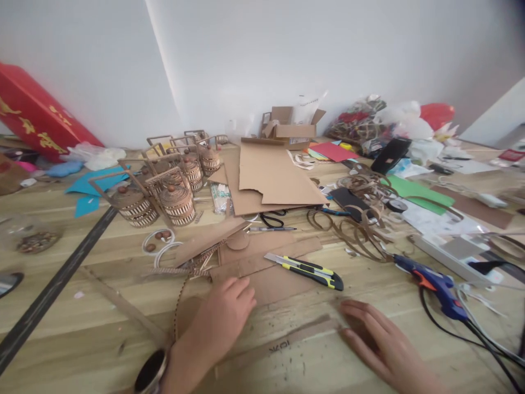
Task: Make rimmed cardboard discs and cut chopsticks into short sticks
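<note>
My left hand [223,314] lies near the table's front edge with its fingers curled loosely on a flat cardboard sheet [279,282]. My right hand [381,342] rests flat, fingers stretched out, on the end of a long cardboard strip [287,342]. A yellow and black utility knife [305,269] lies on the cardboard just beyond both hands, blade pointing left. A watch [150,372] shows on my left wrist.
A blue hot glue gun [435,282] with a black cable lies to the right. Several round cardboard lanterns [172,186] stand at the back left. Large cardboard sheets [270,178], curled strips [356,224], scissors [273,219], coloured paper and a long black ruler [53,290] surround them.
</note>
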The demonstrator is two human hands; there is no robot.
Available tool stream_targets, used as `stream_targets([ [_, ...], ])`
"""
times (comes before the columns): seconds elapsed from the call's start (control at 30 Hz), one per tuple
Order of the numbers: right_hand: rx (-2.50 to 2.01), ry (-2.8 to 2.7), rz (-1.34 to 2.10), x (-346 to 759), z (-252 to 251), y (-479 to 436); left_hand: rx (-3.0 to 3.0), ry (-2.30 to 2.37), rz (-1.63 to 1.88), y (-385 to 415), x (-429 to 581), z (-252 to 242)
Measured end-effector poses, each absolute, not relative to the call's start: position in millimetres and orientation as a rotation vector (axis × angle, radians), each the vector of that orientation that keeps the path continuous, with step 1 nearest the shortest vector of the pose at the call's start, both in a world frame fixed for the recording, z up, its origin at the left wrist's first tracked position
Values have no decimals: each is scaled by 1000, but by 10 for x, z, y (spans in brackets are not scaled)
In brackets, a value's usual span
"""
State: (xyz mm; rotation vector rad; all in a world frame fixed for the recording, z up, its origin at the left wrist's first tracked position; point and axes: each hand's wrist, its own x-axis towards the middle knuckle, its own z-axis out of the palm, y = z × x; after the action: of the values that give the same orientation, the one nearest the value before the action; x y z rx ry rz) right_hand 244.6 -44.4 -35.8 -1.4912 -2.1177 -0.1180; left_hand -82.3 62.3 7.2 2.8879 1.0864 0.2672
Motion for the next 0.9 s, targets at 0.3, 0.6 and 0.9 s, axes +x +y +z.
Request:
stream_targets([
  [0.3, -1601, -2036, -97, 2376, -291, -458, 3046, 1296, 33, 1559, -517, 73],
  [0.6, -1545, -2014, -42, 2449, -221, -408, 3067, 1457, 32, 1484, -490, 189],
  [0.9, -1684, -2599, 50, 2021, 299, 1229, 2617, 1707, 305, 900, -615, 418],
])
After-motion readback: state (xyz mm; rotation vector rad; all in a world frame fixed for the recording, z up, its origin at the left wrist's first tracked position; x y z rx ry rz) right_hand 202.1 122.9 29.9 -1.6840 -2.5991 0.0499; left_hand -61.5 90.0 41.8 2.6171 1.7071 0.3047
